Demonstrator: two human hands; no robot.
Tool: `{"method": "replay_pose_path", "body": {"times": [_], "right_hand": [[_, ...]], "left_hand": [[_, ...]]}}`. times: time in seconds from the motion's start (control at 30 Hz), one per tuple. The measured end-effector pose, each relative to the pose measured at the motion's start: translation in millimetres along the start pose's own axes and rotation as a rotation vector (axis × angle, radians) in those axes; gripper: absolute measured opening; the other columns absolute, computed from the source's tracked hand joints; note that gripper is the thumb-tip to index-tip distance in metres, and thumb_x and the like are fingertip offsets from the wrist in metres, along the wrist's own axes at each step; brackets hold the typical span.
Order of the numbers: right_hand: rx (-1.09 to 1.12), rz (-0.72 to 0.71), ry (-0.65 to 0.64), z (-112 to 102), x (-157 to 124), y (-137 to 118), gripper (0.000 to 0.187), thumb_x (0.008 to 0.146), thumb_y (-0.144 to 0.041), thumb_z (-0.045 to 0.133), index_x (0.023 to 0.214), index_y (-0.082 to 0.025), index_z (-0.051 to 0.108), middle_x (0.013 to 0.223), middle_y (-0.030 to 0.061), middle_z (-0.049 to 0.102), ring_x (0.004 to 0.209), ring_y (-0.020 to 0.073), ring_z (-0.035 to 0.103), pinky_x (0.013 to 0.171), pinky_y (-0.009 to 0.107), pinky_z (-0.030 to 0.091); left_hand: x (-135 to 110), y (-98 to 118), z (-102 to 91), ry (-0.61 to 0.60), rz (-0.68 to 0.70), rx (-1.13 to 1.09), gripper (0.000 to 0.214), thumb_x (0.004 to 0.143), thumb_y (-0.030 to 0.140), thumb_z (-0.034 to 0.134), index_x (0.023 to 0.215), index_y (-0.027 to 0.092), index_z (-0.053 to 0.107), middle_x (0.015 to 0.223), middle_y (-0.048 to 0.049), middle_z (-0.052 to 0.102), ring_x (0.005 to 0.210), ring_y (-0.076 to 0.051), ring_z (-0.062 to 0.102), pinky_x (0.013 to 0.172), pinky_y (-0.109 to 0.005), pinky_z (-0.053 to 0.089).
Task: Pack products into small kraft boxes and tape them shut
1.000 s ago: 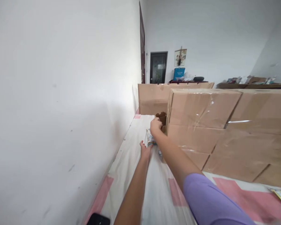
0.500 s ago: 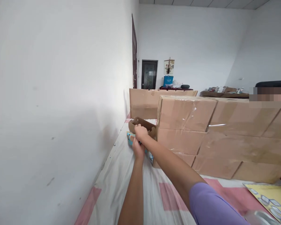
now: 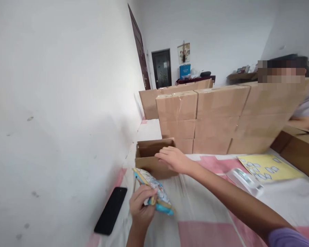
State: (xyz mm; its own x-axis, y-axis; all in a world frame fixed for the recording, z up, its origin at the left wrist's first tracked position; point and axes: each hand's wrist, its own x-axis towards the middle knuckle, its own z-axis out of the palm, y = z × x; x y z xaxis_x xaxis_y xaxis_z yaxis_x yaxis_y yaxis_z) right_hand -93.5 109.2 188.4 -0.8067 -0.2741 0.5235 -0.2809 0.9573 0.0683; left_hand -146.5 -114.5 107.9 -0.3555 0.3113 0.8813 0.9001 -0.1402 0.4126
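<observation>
My left hand [image 3: 143, 202] is closed around the near side of a blue and yellow printed packet [image 3: 154, 188], which is tilted just in front of a small open cardboard box [image 3: 154, 166]. Whatever the packet contains is hidden. My right hand [image 3: 173, 159] is at the box's near right rim, its fingers curled over the edge. The box stands upright with its top open, and its inside looks dark and bare where it shows. A black phone [image 3: 110, 211] lies beside the wall, left of my left hand.
A large taped cardboard panel or stack [image 3: 216, 120] stands behind the box. To the right lie a yellow printed sheet [image 3: 270, 168], a clear tape dispenser [image 3: 244, 181] and another brown box [image 3: 296, 144]. Another person [image 3: 307, 106] is at the far right. A white wall [image 3: 67, 120] borders the left.
The small box has come nearer, out from beside the cardboard panel. My hands have moved apart, the left drawing the packet closer. The view has tilted down, bringing the phone into sight.
</observation>
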Motion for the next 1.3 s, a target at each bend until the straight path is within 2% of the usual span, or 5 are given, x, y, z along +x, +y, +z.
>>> {"method": "replay_pose_path", "body": {"times": [0.23,0.5,0.87,1.0,1.3], "right_hand": [[0.04,0.128,0.212,-52,-162,-8,0.017,0.102,-0.029,0.052,0.1,-0.018,0.066,0.082,0.0032,0.064,0.075,0.0164,0.054,0.074,0.032,0.035],[-0.09,0.112,0.418,-44,-215,-38,0.018,0.099,-0.03,0.059,0.11,-0.018,0.067,0.081,0.0029,0.069,0.076,0.0167,0.056,0.075,0.035,0.034],[-0.222,0.167,0.66,-17,-215,-53,0.013,0.097,-0.02,0.06,0.107,-0.018,0.067,0.09,0.0046,0.073,0.086,0.0176,0.061,0.072,0.035,0.03],[-0.174,0.363,0.597,-18,-224,-36,0.018,0.099,-0.024,0.056,0.113,-0.019,0.066,0.104,0.0084,0.073,0.102,0.0241,0.059,0.084,0.04,0.034],[0.047,0.16,0.591,-5,-223,-43,0.031,0.098,-0.01,0.049,0.126,-0.017,0.061,0.104,0.0116,0.067,0.095,0.0235,0.054,0.081,0.037,0.052]], "left_hand": [[15,95,-49.6,0.259,-0.198,-0.546,0.019,0.078,0.019,0.069,0.074,0.025,0.051,0.061,0.007,0.037,0.057,-0.011,0.044,0.084,-0.046,0.059],[131,172,-15.7,0.085,-0.119,-0.924,0.021,0.08,0.014,0.049,0.074,0.022,0.03,0.067,0.0069,0.025,0.054,-0.007,0.025,0.073,-0.024,0.05],[121,172,110.9,-0.036,0.144,-0.05,0.005,0.072,0.015,0.06,0.071,0.021,0.06,0.064,0.0039,0.055,0.056,-0.01,0.048,0.056,-0.026,0.035],[93,148,130.4,-0.185,0.124,0.19,0.007,0.078,0.018,0.058,0.072,0.021,0.061,0.067,0.001,0.059,0.062,-0.014,0.053,0.061,-0.028,0.036],[89,98,141.6,-0.45,-0.015,0.354,0.044,0.095,0.05,0.053,0.122,0.016,0.061,0.101,-0.0106,0.064,0.091,-0.024,0.062,0.082,-0.038,0.05]]}}
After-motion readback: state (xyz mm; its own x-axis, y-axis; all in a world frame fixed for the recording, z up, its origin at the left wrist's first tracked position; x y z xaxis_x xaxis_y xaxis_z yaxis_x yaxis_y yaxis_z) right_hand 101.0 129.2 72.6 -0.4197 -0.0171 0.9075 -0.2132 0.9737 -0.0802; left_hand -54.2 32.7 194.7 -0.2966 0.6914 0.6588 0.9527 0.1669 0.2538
